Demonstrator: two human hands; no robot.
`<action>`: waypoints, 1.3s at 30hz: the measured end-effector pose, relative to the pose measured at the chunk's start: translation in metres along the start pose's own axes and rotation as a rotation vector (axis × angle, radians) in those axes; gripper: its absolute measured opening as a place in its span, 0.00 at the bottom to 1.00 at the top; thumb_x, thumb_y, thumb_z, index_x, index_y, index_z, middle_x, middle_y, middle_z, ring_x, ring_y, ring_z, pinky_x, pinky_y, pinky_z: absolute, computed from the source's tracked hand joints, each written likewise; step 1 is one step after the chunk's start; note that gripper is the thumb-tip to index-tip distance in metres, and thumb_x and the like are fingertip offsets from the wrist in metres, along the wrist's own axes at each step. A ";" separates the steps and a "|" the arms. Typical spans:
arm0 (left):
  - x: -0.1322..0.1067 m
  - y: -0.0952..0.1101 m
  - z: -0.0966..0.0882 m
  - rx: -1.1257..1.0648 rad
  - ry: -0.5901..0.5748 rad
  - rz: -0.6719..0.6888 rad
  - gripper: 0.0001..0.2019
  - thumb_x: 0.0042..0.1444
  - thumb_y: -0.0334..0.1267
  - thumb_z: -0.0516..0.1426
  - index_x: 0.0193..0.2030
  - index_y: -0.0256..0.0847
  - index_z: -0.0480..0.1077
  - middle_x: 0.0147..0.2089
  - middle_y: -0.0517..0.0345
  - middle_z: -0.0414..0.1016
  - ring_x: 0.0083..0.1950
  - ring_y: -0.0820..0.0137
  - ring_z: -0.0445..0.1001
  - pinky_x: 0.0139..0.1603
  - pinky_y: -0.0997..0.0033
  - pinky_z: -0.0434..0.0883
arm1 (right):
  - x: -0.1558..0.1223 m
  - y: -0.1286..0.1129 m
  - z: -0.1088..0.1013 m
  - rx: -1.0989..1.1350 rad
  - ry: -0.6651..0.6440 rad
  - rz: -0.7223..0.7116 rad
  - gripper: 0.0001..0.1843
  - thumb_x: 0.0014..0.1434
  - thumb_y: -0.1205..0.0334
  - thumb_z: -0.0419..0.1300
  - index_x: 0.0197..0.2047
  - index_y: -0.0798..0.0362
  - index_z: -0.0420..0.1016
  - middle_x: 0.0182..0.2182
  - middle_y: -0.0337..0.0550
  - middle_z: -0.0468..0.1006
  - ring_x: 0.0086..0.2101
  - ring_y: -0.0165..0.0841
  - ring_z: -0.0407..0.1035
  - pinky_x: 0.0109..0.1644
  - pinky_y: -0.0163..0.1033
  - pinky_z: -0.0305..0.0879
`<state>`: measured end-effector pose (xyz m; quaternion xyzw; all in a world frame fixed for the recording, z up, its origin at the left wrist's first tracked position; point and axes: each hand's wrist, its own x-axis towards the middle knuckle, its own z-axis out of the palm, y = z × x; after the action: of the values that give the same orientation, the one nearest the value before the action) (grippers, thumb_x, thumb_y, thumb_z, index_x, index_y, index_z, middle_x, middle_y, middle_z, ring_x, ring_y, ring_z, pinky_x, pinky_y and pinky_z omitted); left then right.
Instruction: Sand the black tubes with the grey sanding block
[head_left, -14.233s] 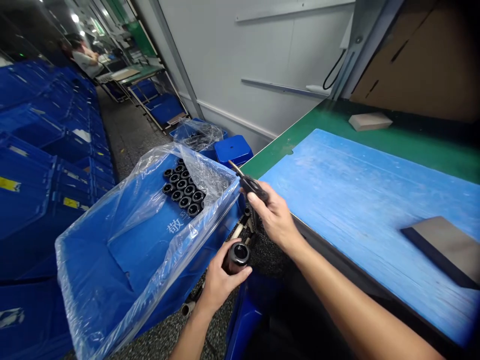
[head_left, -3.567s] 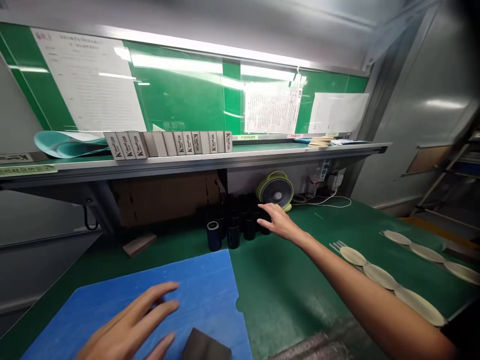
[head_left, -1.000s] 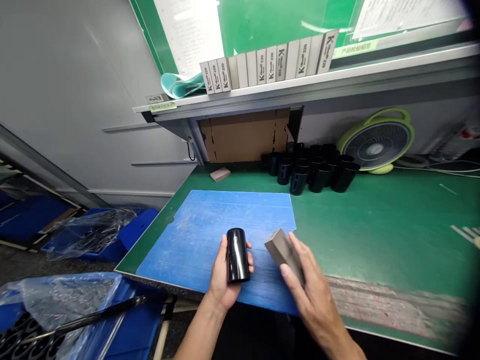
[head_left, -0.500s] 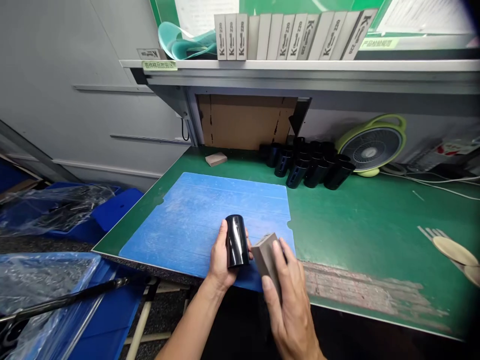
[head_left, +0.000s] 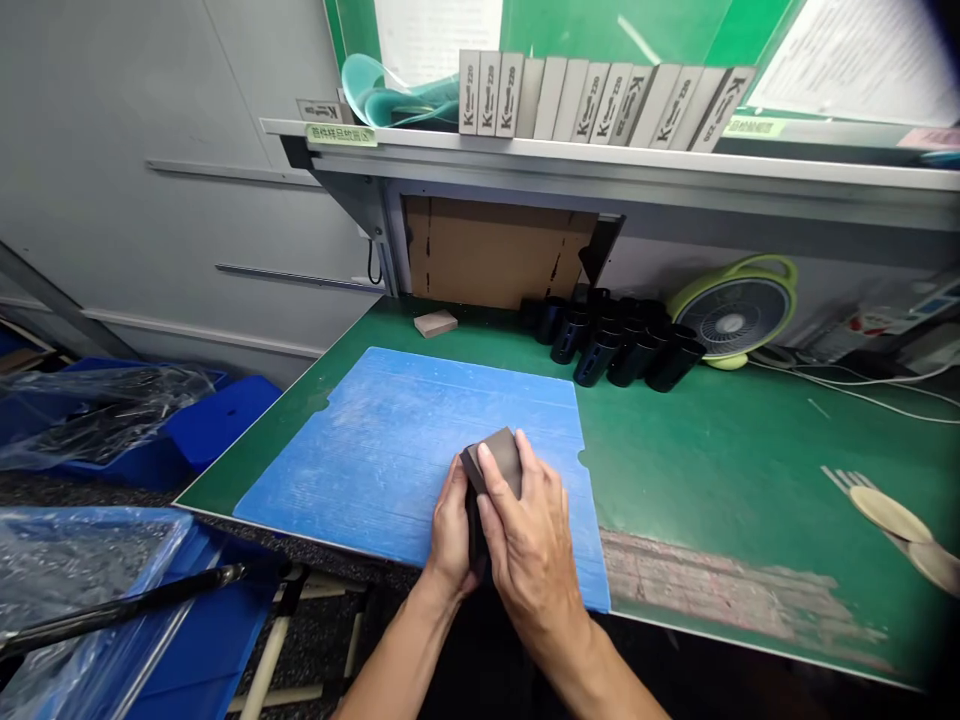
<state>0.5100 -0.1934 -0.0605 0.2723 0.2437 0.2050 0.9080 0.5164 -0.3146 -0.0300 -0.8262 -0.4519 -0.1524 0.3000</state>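
Inside L grip [head_left: 450,535], blk cyl. [head_left: 475,540] touches block [head_left: 501,452] in R grip [head_left: 531,530].

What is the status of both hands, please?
Left hand: gripping black cylinder. Right hand: gray sanding block over it. Block and right hand hide most of cylinder.

In the two-handed grip, a grey-brown rectangular block [head_left: 502,455] lies against a black cylinder [head_left: 475,530]. Ahead of the grip, a flat blue board [head_left: 375,450] lies on the green tabletop [head_left: 712,450]; beyond, to the right, stand dark cylindrical pieces [head_left: 598,357], a green-rimmed round fan [head_left: 731,320] behind them. Beyond, leftward, rests a small beige block [head_left: 435,323]. Lower left sits a blue plastic bin [head_left: 214,625].
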 end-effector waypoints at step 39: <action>-0.034 0.035 -0.007 0.397 -0.305 0.030 0.39 0.51 0.52 0.69 0.69 0.47 0.64 0.76 0.46 0.55 0.72 0.42 0.60 0.54 0.49 0.79 | 0.027 0.080 -0.019 2.096 0.187 1.087 0.18 0.70 0.52 0.55 0.50 0.57 0.78 0.45 0.50 0.82 0.42 0.40 0.78 0.52 0.47 0.73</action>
<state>0.4708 -0.1811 -0.0334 0.4766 0.1355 0.1231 0.8599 0.5986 -0.3419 -0.0295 -0.2464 0.0779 0.3802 0.8881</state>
